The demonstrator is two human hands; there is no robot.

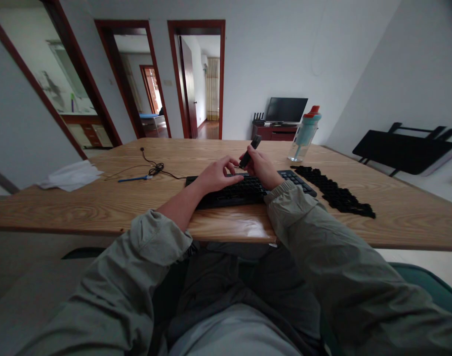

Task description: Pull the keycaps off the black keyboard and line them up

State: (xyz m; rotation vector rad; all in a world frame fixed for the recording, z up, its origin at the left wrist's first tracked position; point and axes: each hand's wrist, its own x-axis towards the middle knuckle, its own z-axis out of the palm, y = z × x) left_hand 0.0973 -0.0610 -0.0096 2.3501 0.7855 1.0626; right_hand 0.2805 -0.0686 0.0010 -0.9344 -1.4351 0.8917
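Observation:
In front of me a black keyboard (231, 195) lies on the table, partly covered by my hands and wrists. My right hand (261, 165) grips a black oblong piece (251, 151) and holds it tilted upright above the keyboard's back edge; its exact kind is unclear. Close by on the left, my left hand (222, 173) has its fingers bent towards the lower end of that piece. A thin sliver shows at its fingertips, too small to name. Right of the keyboard lies a long cluster of small black pieces (333, 190), which look like keycaps.
The keyboard's coiled cable (157, 168) lies to the left beside a blue brush-like stick (135, 178). Crumpled white tissue (72, 175) sits at the far left. A clear bottle with an orange lid (303, 136) stands at the back right of the wooden table (81, 210).

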